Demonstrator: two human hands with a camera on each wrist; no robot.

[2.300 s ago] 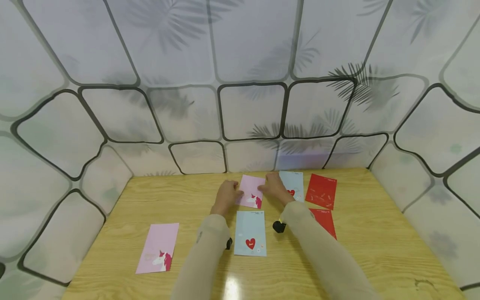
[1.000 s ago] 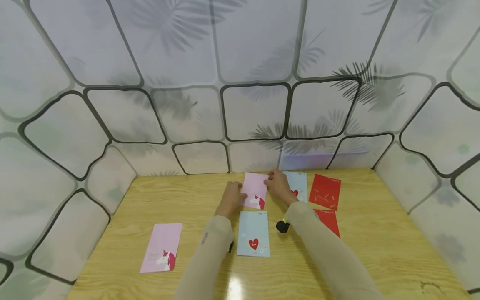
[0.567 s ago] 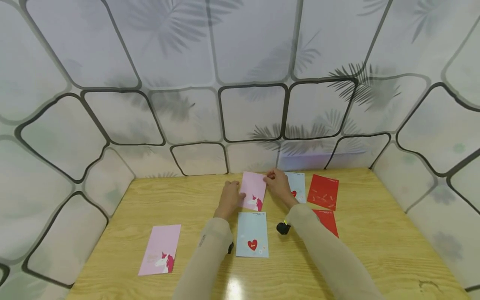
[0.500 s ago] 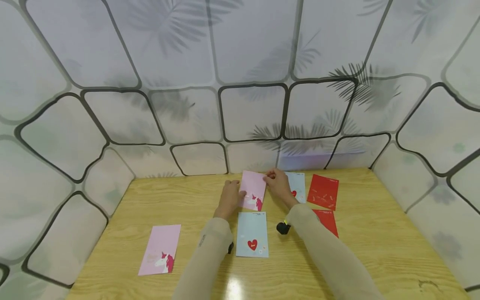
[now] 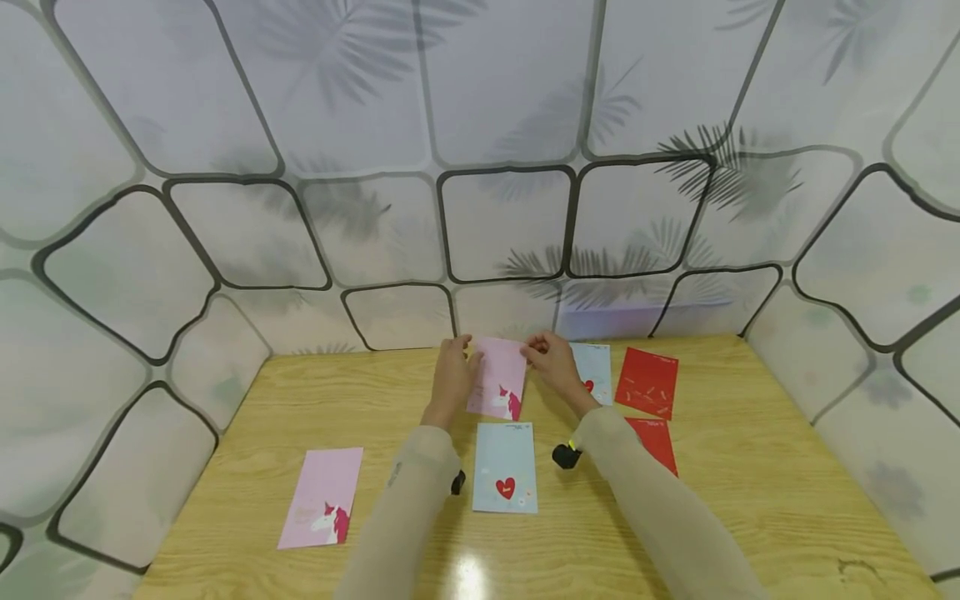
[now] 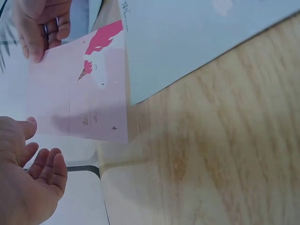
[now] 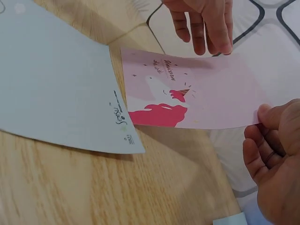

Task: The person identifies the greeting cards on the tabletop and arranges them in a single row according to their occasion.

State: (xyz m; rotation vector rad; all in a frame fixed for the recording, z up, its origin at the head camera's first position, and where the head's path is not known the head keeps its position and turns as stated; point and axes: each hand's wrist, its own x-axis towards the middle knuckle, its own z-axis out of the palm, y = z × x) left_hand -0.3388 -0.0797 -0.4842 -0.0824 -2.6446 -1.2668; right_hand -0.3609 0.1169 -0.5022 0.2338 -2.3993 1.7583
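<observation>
A pink unicorn card (image 5: 498, 375) is at the back of the table, its far end raised off the wood. My right hand (image 5: 553, 363) pinches its far right corner between thumb and fingers; the right wrist view shows the thumb on top. On the opposite side, my left hand (image 5: 452, 379) has its thumb at the card's edge, with the other fingers relaxed and apart from it. Just in front of the pink card lies a light blue card (image 5: 504, 467) with a red heart. In the left wrist view the unicorn card (image 6: 79, 98) slants between both hands.
Another pink unicorn card (image 5: 321, 498) lies at the left. Behind the right hand is a second blue card (image 5: 596, 367), partly covered. Two red cards, one farther back (image 5: 647, 383) and one nearer (image 5: 657, 446), lie right. A patterned curtain (image 5: 502, 225) borders the wooden table (image 5: 750, 500).
The pink card between the hands has shifted slightly left and its far end has risen. My left hand has moved a little farther back. The other cards stay put.
</observation>
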